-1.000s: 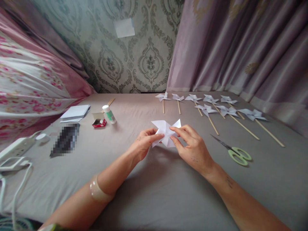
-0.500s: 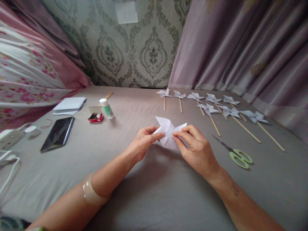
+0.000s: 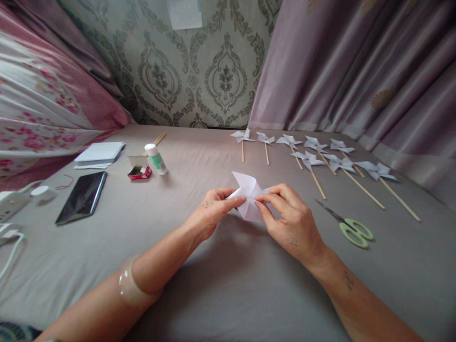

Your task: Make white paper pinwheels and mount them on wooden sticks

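Note:
A white paper pinwheel (image 3: 247, 186) with folded blades is held between both hands above the grey cloth. My left hand (image 3: 218, 208) grips its left side, the thumb lying across the front near the centre. My right hand (image 3: 288, 216) pinches close to the middle from the right with thumb and fingers; whether a pin is between them cannot be made out. No stick shows on this pinwheel. Right of my right hand lie scissors (image 3: 349, 225) with light green handles.
Several finished pinwheels (image 3: 308, 160) on wooden sticks lie at the back right. To the left are a glue stick (image 3: 156, 160), a small red box (image 3: 139, 172), thin sticks (image 3: 159, 139), stacked white paper (image 3: 99, 153), a phone (image 3: 81, 197) and a power strip (image 3: 13, 205).
The pinwheel has turned and tilted slightly in my hands, its right blade now more hidden behind my right fingers. Both hands keep nearly the same place; the view has shifted a little.

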Demonstrator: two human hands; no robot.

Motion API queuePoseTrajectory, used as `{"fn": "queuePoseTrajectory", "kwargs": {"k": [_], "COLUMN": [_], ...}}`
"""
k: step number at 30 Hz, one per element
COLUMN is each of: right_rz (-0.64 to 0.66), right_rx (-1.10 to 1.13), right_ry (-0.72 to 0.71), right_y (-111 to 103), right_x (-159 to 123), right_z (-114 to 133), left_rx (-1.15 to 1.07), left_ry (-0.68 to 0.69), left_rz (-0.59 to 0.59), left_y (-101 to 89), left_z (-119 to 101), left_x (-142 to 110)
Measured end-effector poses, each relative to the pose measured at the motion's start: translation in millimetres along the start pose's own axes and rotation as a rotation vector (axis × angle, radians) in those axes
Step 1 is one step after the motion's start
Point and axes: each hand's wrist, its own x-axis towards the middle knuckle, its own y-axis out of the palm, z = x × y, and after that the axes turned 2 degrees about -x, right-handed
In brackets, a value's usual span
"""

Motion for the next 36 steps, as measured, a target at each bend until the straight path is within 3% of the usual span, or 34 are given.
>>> {"fn": "queuePoseTrajectory", "kwargs": {"k": [26, 36], "right_rz": [0.014, 0.022], "right_rx": [-0.058, -0.067], "right_ry": [0.021, 0.033], "right_y": [-0.4, 0.5], "right_x": [-0.7, -1.5], "right_z": [2.7, 4.7], "left_rx": [0.147, 0.253], "left_ry": [0.088, 0.114], "left_rz": [0.060, 0.032], "left_y": [1.4, 1.3], "left_z": [2.7, 4.9], "left_x": [-1.8, -0.8]}}
